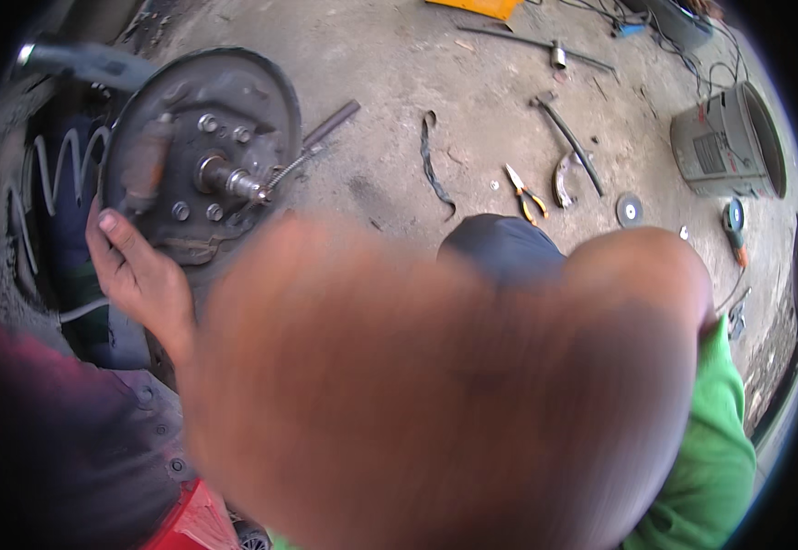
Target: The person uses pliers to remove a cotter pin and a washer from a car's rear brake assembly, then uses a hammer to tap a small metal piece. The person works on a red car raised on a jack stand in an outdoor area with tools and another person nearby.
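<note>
A dark, round brake backing plate (261, 137) stands at the upper left, its metal spindle (229, 179) sticking out of the middle. Several bolt ends and a rust-marked cylindrical part (147, 165) show on its face. My left hand (142, 280) grips the plate's lower left rim, some of its fingers hidden by the edge. A braided cable (291, 170) runs beside the spindle. Very close and badly smeared, my bare right arm and hand (435, 394) fill the lower middle, bent from the green sleeve (706, 440). No right fingers can be made out.
A coil spring (71, 156) and shock absorber (87, 62) are at left by a car panel (78, 431). On the concrete lie a strap (429, 165), pliers (524, 194), hammer (568, 137), brake shoe (561, 181), disc (630, 209) and angle grinder (736, 234), near a grey bucket (710, 147).
</note>
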A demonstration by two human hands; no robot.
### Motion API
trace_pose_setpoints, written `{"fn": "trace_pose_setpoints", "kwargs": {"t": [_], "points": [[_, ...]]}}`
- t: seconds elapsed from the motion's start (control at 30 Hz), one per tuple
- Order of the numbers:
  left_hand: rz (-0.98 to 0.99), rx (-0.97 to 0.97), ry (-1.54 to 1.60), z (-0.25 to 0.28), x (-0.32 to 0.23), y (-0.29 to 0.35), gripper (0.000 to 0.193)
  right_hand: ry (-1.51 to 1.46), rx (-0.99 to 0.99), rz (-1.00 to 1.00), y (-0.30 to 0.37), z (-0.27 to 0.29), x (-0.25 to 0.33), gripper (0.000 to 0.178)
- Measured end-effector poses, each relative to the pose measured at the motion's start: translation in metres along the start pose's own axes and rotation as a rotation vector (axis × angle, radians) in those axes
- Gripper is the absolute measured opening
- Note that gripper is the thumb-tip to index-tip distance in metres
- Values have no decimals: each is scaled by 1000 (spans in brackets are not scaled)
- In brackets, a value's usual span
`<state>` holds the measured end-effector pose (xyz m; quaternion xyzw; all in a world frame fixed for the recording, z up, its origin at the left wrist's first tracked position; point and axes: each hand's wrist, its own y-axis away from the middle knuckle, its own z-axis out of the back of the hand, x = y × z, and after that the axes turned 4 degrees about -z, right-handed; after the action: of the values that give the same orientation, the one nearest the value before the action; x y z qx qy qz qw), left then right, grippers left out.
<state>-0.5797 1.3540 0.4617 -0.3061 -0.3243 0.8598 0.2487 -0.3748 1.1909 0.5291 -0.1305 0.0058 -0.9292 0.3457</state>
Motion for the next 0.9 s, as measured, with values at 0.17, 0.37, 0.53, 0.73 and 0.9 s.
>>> {"fn": "trace_pose_setpoints", "kwargs": {"t": [0.17,0.37,0.53,0.73,0.9], "points": [[-63,3,-16,-3,0,2,50,-426,-8,-414,-7,-138,-30,19],[-72,-25,-140,-4,4,4,48,-383,496,-190,-2,-200,-39,24],[-20,57,-182,1,6,8,45,-681,546,-486,15,-147,-26,25],[228,459,-100,33,-24,-17,49,-936,414,-926,70,-123,19,30],[315,978,-305,125,-105,-27,71,-1154,-264,-1594,159,-59,100,34]]}}
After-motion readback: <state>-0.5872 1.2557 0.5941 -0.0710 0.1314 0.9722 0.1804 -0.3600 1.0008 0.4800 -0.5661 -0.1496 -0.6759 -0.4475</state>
